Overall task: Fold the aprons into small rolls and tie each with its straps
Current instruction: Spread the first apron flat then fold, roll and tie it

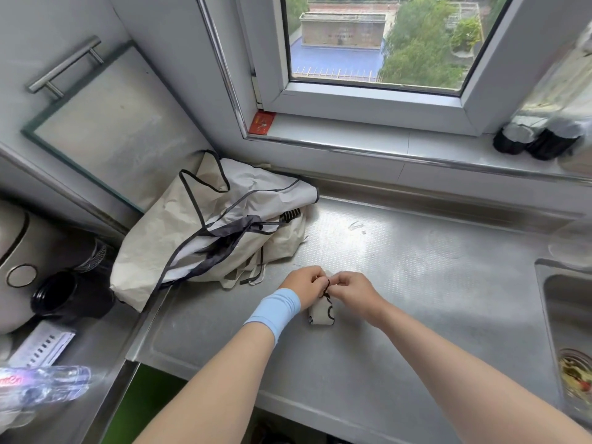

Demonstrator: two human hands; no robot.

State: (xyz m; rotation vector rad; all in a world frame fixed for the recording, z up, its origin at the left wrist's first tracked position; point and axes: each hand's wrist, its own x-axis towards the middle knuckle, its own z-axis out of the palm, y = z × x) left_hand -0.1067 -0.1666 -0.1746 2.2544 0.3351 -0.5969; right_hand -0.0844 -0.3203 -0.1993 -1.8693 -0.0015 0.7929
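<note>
Head view: a small rolled apron (321, 312) lies on the steel surface (416, 283), just in front of the person and partly hidden under both hands. The left hand (302, 283), with a pale blue wristband (275, 310), and the right hand (350, 288) meet over the roll's far end. The grip of each is closed to a fingertip pinch on the thin dark strap (326, 285), and this looks like the knot being made.

The cloth seems light, thin and limp, so the roll will likely spring loose unless it is pressed down while the strap is drawn tight. The strap is narrow and probably slippery, so it is best held close to the knot.

Behind and to the left, well apart from the roll, a heap of unfolded aprons (217, 232) slumps into the corner with its dark straps tangled. These are best lifted by a hem, not a strap.

Containers:
- The sink (567, 315) at the right has a drain strainer (576, 376) holding food scraps.
- A black jar (64, 299) lies on its side at the left; its inside is too dark to read.
- A clear bottle (41, 389) at the lower left is blurred.
- 2 dark-capped containers (538, 139) stand on the window sill.
</note>
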